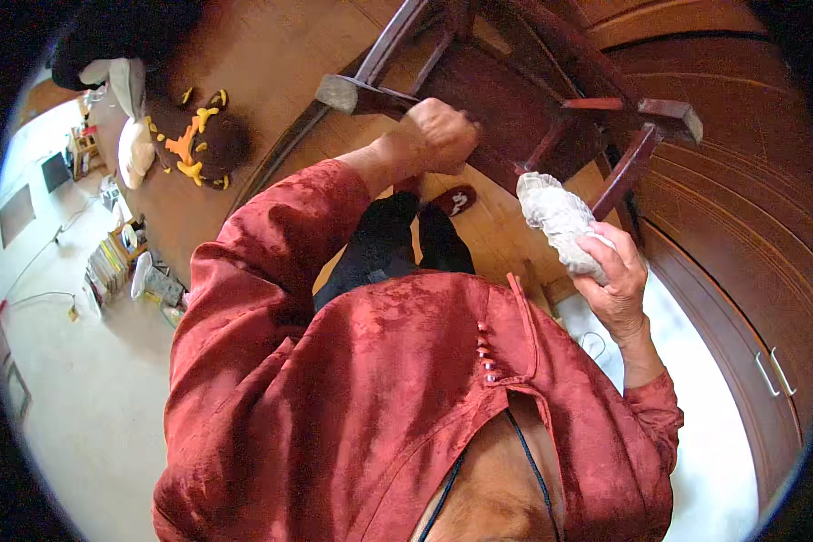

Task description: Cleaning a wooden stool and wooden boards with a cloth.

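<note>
A dark red wooden chair (501, 101) is tipped over in front of me, its underside and legs showing; two leg ends have pale, worn-looking tips. My left hand (444, 135) is closed in a fist around a wooden part of the chair, near one leg end; its fingers are slightly blurred and partly hidden. In my right hand (610, 271) is a crumpled whitish cloth (559, 217), bunched up, with its far end close to the chair's lower rail. Whether the cloth touches the wood cannot be told.
Brown wooden cabinets (732, 284) with pale handles line the right side. A slipper (455, 201) shows by my dark trouser legs. On the left are an orange-and-yellow patterned item (190, 146) on dark fabric, a stack of books or magazines (107, 267) and a cable (34, 251) on the pale floor.
</note>
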